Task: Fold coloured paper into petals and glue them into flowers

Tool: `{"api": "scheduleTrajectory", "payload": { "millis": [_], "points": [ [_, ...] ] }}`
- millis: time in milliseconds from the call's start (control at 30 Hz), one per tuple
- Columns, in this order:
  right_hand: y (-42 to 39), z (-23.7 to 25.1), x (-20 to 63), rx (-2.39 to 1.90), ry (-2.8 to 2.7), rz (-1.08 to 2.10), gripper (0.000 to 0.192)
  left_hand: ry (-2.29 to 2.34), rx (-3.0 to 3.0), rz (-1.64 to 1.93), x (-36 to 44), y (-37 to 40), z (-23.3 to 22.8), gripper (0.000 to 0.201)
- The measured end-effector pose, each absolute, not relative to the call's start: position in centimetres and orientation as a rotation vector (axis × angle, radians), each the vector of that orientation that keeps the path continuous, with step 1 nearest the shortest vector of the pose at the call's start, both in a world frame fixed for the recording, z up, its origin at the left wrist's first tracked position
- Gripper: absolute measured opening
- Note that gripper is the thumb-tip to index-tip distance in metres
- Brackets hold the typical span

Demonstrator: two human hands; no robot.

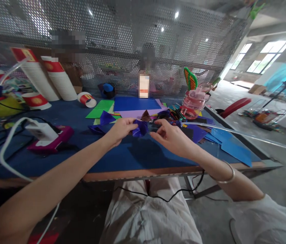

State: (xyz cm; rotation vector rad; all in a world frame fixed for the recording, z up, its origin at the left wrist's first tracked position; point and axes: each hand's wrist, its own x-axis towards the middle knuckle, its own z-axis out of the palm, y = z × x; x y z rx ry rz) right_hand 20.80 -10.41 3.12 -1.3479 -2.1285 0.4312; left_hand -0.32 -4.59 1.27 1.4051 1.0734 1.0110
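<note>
My left hand [121, 130] pinches a folded dark purple paper piece [140, 128] just above the blue tabletop. Facing it from the other side is my right hand [169, 135], its thumb and forefinger curved and apart, with a gap between them and the paper. Something dark and blurred lies behind those fingertips; I cannot make out what it is. More folded purple paper [106, 118] rests left of my left hand. A brown folded paper piece [146, 116] stands just beyond the purple one.
Blue [135, 104] and green sheets [99, 109] lie at the back. A pink bottle [193, 103] stands right of them, near blue paper pieces [236, 147] and a clear tube [246, 135]. Stacked paper cups [63, 81] and a magenta power strip [50, 141] with cables occupy the left.
</note>
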Motion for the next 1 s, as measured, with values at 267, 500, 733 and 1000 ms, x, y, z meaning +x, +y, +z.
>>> {"api": "scheduleTrajectory", "payload": {
  "millis": [267,500,733,1000],
  "points": [
    [-5.8,2.1,17.8,-1.397,-2.095,0.382,0.022,1.02,1.462,1.093,-0.5,-4.2,0.7,0.021],
    [-5.8,1.1,18.1,-1.334,-1.985,0.362,0.023,1.014,1.504,0.988,-0.4,-4.4,0.7,0.048],
    [-5.9,0.7,18.7,-1.235,-1.946,0.445,0.025,1.036,1.293,0.998,-0.7,-4.4,1.4,0.039],
    [-5.9,0.2,18.9,-1.086,-1.976,0.487,0.028,1.08,1.24,0.989,-0.6,-4.3,1.1,0.027]
  ]
}}
